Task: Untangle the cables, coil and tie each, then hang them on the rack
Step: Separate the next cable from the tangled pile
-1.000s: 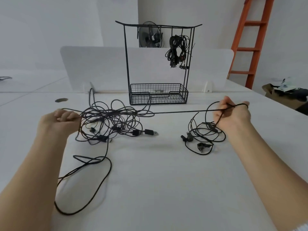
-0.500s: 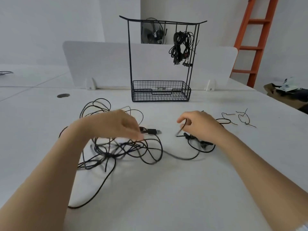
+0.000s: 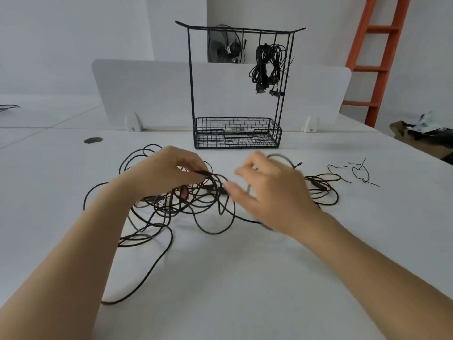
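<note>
Black cables (image 3: 186,200) are spread in a tangle over a plain white tabletop (image 3: 232,278). A rack (image 3: 239,87) of black wire, gridded at its basket, is seen behind, with a black bundle (image 3: 268,63) hung on it. A white divider (image 3: 147,94), an orange ladder (image 3: 377,60) and thin black ties (image 3: 358,171) are also shown.

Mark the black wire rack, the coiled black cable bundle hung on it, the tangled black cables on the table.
Black wire rack (image 3: 190,69): head view, left upright.
Coiled black cable bundle (image 3: 263,61): head view, coil's middle.
Tangled black cables (image 3: 211,185): head view, dense centre.
</note>
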`<state>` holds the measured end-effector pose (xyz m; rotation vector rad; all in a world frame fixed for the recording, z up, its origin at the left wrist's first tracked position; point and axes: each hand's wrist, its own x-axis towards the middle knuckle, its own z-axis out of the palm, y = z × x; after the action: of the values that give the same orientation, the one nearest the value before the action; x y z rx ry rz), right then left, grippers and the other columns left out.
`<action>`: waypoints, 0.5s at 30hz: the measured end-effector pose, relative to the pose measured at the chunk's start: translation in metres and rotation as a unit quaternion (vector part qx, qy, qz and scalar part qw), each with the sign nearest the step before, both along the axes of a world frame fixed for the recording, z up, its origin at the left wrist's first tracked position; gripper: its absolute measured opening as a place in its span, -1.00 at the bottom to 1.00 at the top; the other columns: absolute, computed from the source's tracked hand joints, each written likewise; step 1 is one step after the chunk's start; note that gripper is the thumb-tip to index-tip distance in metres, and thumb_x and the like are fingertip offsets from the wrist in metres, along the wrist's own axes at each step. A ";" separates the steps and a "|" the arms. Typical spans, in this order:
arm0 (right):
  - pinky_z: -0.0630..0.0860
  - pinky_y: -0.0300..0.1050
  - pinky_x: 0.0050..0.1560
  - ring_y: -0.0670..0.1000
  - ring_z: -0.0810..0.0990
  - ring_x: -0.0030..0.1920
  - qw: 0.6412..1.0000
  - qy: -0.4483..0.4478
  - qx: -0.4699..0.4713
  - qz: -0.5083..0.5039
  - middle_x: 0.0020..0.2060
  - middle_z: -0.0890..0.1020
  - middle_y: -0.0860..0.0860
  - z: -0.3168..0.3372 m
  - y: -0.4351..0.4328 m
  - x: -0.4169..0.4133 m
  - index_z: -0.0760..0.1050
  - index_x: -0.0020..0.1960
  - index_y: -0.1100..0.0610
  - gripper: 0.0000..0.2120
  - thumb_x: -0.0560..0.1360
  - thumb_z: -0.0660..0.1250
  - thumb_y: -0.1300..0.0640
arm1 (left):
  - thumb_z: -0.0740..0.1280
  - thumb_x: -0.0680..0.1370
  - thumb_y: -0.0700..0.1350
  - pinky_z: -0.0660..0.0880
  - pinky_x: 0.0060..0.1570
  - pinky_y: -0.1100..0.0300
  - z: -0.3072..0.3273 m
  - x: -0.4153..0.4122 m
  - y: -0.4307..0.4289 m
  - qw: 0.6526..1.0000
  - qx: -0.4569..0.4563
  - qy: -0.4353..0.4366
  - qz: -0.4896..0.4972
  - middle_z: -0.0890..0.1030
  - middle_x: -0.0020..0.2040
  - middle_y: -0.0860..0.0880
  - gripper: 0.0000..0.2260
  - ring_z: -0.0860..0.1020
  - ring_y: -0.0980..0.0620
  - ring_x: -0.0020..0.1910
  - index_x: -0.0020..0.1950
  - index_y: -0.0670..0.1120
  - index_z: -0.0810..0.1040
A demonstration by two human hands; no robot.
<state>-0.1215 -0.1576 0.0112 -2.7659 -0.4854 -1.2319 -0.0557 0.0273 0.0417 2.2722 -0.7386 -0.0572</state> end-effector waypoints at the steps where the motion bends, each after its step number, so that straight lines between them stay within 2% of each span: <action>1: 0.43 -0.16 -0.34 0.06 0.57 -0.25 0.997 0.079 0.013 0.003 -0.16 0.56 0.01 -0.002 0.006 -0.001 0.61 -0.14 0.13 -0.45 0.42 0.03 -0.25 | 0.38 0.48 -0.20 0.44 -0.24 0.16 0.000 0.000 0.001 0.999 -0.033 -0.003 0.009 0.61 -0.34 0.21 -0.87 0.58 0.06 -0.39 -0.17 0.03 0.64; 2: 0.44 -0.13 -0.21 0.03 0.56 -0.15 0.984 0.175 0.042 -0.002 -0.07 0.53 -0.02 -0.003 0.010 -0.002 0.59 -0.01 0.10 -0.41 0.42 0.01 -0.32 | 0.40 0.47 -0.21 0.47 -0.18 0.16 0.000 0.001 0.001 0.998 -0.067 -0.003 0.015 0.63 -0.30 0.18 -0.83 0.58 0.05 -0.36 -0.20 0.06 0.67; 4: 0.45 -0.09 0.01 0.00 0.52 -0.02 0.931 0.319 0.170 0.040 0.02 0.50 -0.04 -0.007 0.013 -0.001 0.50 0.15 0.05 -0.51 0.47 0.14 -0.29 | 0.43 0.43 -0.22 0.49 -0.10 0.13 0.001 0.000 0.002 0.993 -0.115 0.000 0.010 0.65 -0.24 0.12 -0.76 0.56 0.02 -0.29 -0.25 0.15 0.68; 6: 0.43 -0.14 0.08 -0.05 0.51 0.01 0.876 0.365 0.306 0.075 0.03 0.52 -0.04 -0.008 0.012 0.003 0.42 0.24 0.00 -0.62 0.48 0.27 -0.10 | 0.42 0.42 -0.25 0.48 -0.16 0.20 0.002 -0.003 0.000 0.987 -0.160 0.021 -0.011 0.64 -0.27 0.07 -0.72 0.52 0.01 -0.29 -0.27 0.17 0.68; 8: 0.40 -0.26 -0.06 -0.10 0.49 -0.09 0.811 0.403 0.408 0.119 -0.04 0.51 -0.04 -0.008 0.012 0.005 0.43 0.18 -0.05 -0.72 0.48 0.32 0.06 | 0.39 0.43 -0.29 0.43 -0.36 0.36 0.002 -0.007 -0.004 0.981 -0.181 0.051 -0.040 0.59 -0.40 0.08 -0.70 0.46 0.10 -0.39 -0.27 0.13 0.70; 10: 0.38 -0.30 -0.22 -0.08 0.49 -0.20 0.748 0.412 0.494 0.162 -0.21 0.52 -0.03 -0.009 0.016 0.006 0.49 -0.10 0.00 -0.91 0.49 0.31 0.19 | 0.38 0.43 -0.31 0.38 -0.45 0.41 0.003 -0.011 -0.008 0.981 -0.173 0.065 -0.056 0.56 -0.46 0.12 -0.73 0.40 0.16 -0.48 -0.21 0.08 0.70; 12: 0.36 -0.28 -0.38 -0.05 0.51 -0.40 0.706 0.390 0.563 0.180 -0.39 0.53 -0.01 -0.009 0.016 0.008 0.47 -0.26 0.10 -0.83 0.48 0.30 0.28 | 0.40 0.41 -0.29 0.36 -0.43 0.41 0.003 -0.010 -0.007 0.982 -0.163 0.075 -0.054 0.58 -0.42 0.13 -0.75 0.41 0.19 -0.47 -0.17 0.07 0.70; 14: 0.29 -0.28 -0.52 -0.09 0.41 -0.58 0.661 0.348 0.637 0.188 -0.53 0.50 -0.03 -0.004 0.012 0.011 0.45 -0.31 0.14 -0.80 0.46 0.30 0.34 | 0.48 0.36 -0.22 0.36 -0.39 0.41 0.003 -0.005 -0.001 0.989 -0.125 0.078 -0.029 0.57 -0.37 0.14 -0.81 0.45 0.18 -0.42 -0.21 0.10 0.69; 15: 0.24 -0.30 -0.57 -0.12 0.35 -0.62 0.631 0.325 0.677 0.192 -0.56 0.47 -0.03 -0.001 0.008 0.014 0.44 -0.32 0.15 -0.79 0.45 0.30 0.35 | 0.52 0.34 -0.17 0.33 -0.43 0.42 0.003 -0.001 0.004 0.991 -0.106 0.079 -0.008 0.54 -0.40 0.13 -0.86 0.43 0.17 -0.44 -0.27 0.08 0.66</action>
<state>-0.1074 -0.1500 0.0098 -1.4002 0.0251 -0.1311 -0.0569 0.0310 0.0443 2.0339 -0.6467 -0.1570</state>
